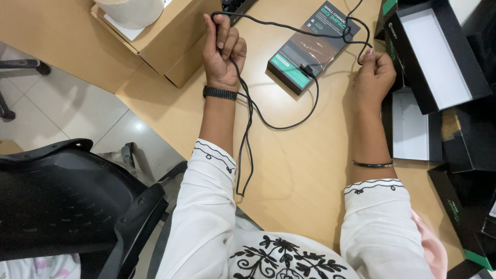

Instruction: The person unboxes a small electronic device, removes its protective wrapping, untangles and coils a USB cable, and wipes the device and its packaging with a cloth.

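The black cable (281,31) ran between the two hands, and everything hung on that span. The left hand (223,49) had its grip closed around the cable as a fist, fingers curled with the cord coming out at the top of the fist and a long doubled loop trailing down from below it, past the black wristband (219,93) and along the forearm toward the person's body. From the top of that grip the cable arched away to the right, crossing above the flat dark-and-green package (310,46) lying on the worktop (294,175). The right hand (373,75) had its grip pinched shut on the cable's other stretch, where the cord curled into a small loop just above the fingertips. A lower strand sagged between the two grips in a wide curve across the worktop, passing a small plug end resting at the near corner of the package. So the cable's long axis lay roughly side to side, from one grip to the other, with the slack hanging nearest the left grip. Open black boxes (439,57) stood beyond the right grip; a cardboard box (175,41) sat outside the left.
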